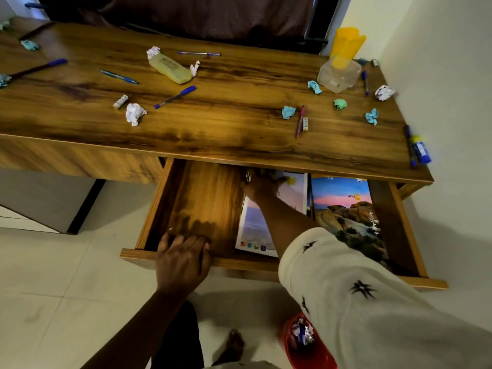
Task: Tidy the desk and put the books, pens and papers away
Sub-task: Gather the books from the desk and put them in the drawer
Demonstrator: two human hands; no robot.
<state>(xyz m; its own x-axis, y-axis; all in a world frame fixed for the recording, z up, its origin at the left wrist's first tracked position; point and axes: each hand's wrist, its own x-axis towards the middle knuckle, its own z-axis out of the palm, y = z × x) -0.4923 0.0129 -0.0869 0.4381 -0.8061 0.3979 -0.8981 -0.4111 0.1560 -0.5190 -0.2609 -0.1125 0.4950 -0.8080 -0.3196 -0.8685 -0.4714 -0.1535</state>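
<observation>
Sleeve [346, 288] over rock-cover book [346, 209], long axis front-to-back in drawer [205, 198]

The wooden desk [239, 123] stood with its right end at a white wall [439, 62], its drawer [202, 198] open. The floor [53, 275] was pale tile. A dark curtain [213, 14] hung behind. Warm light lit the desktop.
</observation>
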